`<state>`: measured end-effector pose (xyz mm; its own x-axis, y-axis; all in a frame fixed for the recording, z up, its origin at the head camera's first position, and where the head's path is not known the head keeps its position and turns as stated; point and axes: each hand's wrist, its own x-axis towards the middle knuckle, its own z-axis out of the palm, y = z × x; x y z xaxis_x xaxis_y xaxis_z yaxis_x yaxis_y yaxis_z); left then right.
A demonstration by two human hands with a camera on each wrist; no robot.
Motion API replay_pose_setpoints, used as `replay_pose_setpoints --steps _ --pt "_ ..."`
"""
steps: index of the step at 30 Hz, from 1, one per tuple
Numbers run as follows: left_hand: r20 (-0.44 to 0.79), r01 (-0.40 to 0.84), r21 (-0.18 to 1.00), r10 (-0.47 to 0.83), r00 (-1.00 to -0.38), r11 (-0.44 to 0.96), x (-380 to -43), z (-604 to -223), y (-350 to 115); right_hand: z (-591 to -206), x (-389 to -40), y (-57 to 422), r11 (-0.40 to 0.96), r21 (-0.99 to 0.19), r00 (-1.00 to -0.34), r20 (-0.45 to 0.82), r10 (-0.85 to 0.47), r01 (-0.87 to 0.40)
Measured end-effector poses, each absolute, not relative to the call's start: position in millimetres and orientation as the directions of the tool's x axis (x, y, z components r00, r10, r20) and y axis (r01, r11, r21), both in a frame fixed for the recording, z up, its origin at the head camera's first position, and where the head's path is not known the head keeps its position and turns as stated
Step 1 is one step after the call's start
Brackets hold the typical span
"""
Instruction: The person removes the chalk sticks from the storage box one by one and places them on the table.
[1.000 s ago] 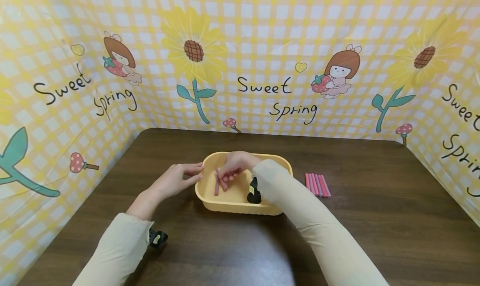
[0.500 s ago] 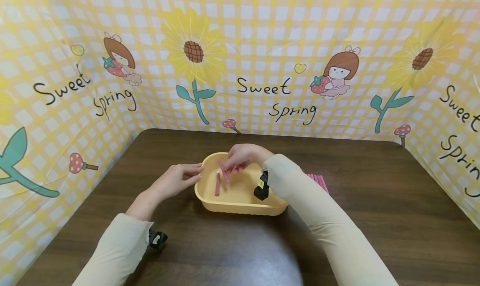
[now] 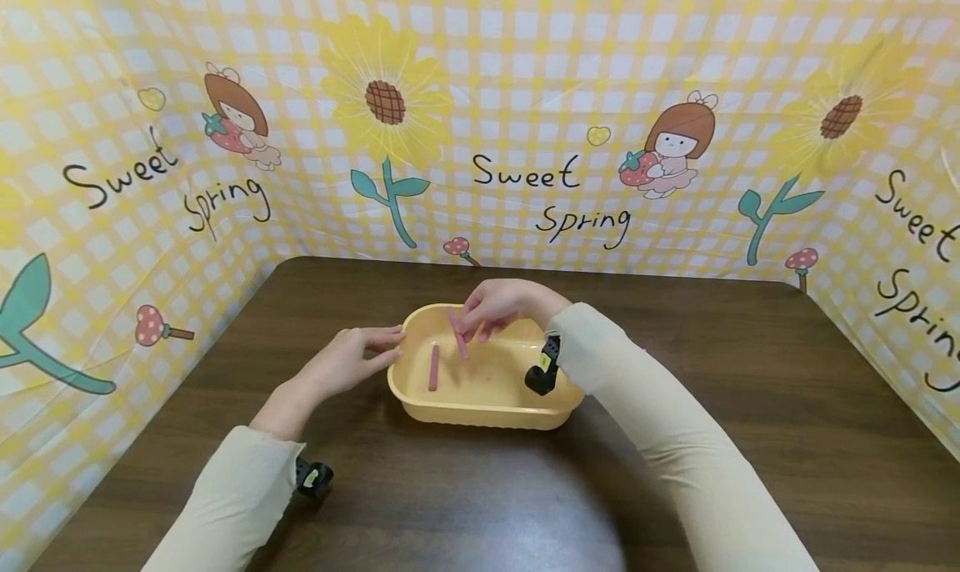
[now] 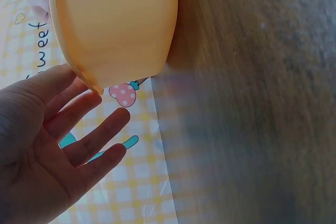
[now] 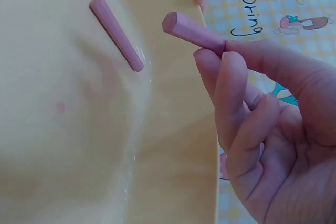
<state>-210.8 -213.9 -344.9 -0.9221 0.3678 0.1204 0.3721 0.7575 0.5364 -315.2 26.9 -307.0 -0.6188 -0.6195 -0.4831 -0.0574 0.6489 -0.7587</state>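
A yellow plastic basin (image 3: 480, 418) stands on the table. Inside it, near the left end, lies one pink chalk stick (image 3: 433, 368), also seen in the right wrist view (image 5: 116, 34). Over the basin my right hand (image 3: 501, 307) pinches a second pink chalk stick (image 5: 191, 31) between thumb and fingertips, lifted clear of the bottom. My left hand (image 3: 348, 362) touches the basin's left rim with its fingertips. Its fingers are mostly straight and spread in the left wrist view, beside the basin's outer wall (image 4: 115, 30).
A brown wooden table (image 3: 442, 505) carries the basin. Yellow checked cloth (image 3: 510, 97) with printed flowers hangs behind and at the sides. A small pink mark (image 5: 61, 107) shows on the basin bottom. My right sleeve (image 3: 637, 388) covers the table right of the basin.
My right hand has lifted one chalk stick off the basin bottom and moved up and right with it. My right sleeve now hides the row of pink sticks at right. The left hand stays put.
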Motion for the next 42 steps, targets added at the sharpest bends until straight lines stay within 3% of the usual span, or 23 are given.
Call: replay_pose_setpoints --steps 42 --pt "0.114 0.366 0.533 0.363 -0.925 0.763 -212.4 -348.0 -214.3 -301.3 -298.9 128.0 0.648 -0.761 -0.69 -0.446 -0.569 -0.042"
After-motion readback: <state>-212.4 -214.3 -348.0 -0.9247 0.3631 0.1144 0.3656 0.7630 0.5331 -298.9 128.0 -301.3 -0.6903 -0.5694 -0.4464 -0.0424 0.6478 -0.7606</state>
